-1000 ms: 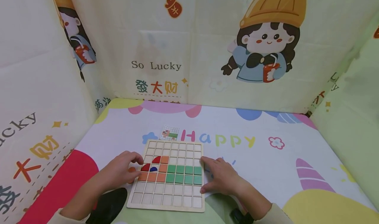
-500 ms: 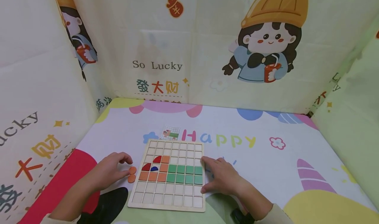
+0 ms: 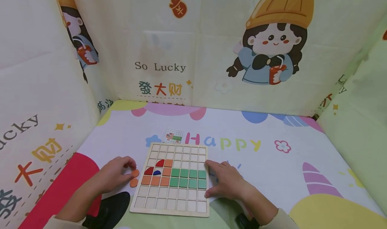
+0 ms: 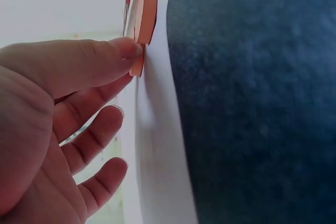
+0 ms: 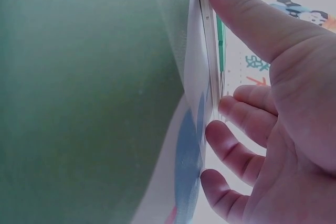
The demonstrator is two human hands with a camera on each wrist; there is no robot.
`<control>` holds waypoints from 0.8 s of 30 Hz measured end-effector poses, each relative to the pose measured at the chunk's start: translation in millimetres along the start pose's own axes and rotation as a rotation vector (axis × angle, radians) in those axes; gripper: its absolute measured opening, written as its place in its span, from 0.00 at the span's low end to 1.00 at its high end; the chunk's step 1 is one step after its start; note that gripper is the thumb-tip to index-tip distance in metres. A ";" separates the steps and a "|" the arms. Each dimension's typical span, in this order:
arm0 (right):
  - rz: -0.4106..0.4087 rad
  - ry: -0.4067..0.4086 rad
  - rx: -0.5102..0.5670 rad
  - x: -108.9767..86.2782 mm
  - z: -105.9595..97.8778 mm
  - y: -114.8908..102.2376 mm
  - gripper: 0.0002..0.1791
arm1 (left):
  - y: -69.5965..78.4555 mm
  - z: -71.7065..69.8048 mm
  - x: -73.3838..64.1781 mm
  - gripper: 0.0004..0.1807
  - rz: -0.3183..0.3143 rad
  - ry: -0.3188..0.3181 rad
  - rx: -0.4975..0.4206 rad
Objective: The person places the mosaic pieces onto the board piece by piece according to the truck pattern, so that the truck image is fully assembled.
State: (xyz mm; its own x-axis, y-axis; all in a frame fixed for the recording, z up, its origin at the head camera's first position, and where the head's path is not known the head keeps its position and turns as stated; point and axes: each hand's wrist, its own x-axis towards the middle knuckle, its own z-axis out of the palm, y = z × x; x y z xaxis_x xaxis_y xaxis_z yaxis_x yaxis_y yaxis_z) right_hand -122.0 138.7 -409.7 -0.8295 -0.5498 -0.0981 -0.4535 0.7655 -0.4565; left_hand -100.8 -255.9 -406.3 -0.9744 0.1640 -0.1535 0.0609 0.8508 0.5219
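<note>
My left hand is beside the left edge of a wooden grid board. Its thumb and index finger pinch the farther of two flat orange discs, both lying on the tablecloth. The nearer orange disc lies just beside the thumb in the left wrist view. On the board sit green squares, orange squares, two red quarter-round pieces and a blue half-round piece. My right hand rests its fingertips and thumb, spread apart, against the board's right edge.
A small printed card with a coloured grid picture lies behind the board. The patterned tablecloth covers the table, and printed cloth walls stand around it. A dark object shows below the right wrist.
My left hand first drew back leftward from the board's edge, uncovering both discs. Then its fingers closed in on the farther disc. The right hand stays at the board.
</note>
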 end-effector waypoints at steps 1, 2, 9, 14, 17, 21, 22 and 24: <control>-0.002 0.001 0.000 0.0 0.0 -0.2 0.53 | 0.2 0.1 0.4 0.25 0.001 0.001 0.002; -0.003 0.002 -0.001 -0.1 0.1 -0.2 0.54 | 0.6 0.2 0.8 0.25 0.002 0.002 0.005; -0.013 0.007 -0.003 -0.9 0.4 -0.6 0.53 | 0.6 0.9 1.7 0.24 0.007 0.004 0.010; -0.008 0.004 -0.002 -0.8 0.1 -1.0 0.53 | 1.5 1.3 2.6 0.22 -0.001 0.014 0.017; 0.002 -0.002 -0.002 -0.4 -0.4 -1.4 0.53 | 2.3 1.7 4.3 0.23 -0.006 0.020 0.019; 0.013 -0.009 0.000 0.0 -0.4 -1.4 0.53 | 3.2 2.0 6.2 0.24 -0.012 0.030 0.012; 0.014 -0.010 0.002 0.0 -0.4 -1.4 0.53 | 3.5 1.9 6.3 0.24 -0.012 0.034 0.008; 0.011 -0.010 0.005 0.0 -0.2 -1.2 0.52 | 4.3 1.6 5.6 0.25 -0.012 0.042 -0.004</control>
State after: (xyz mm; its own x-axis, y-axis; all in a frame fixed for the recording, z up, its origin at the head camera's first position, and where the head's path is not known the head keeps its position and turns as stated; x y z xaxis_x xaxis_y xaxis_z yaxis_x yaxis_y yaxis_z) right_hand -121.5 137.8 -409.0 -0.8313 -0.5444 -0.1117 -0.4425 0.7700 -0.4598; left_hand -105.6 -250.5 -406.2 -0.9833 0.1324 -0.1246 0.0483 0.8508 0.5233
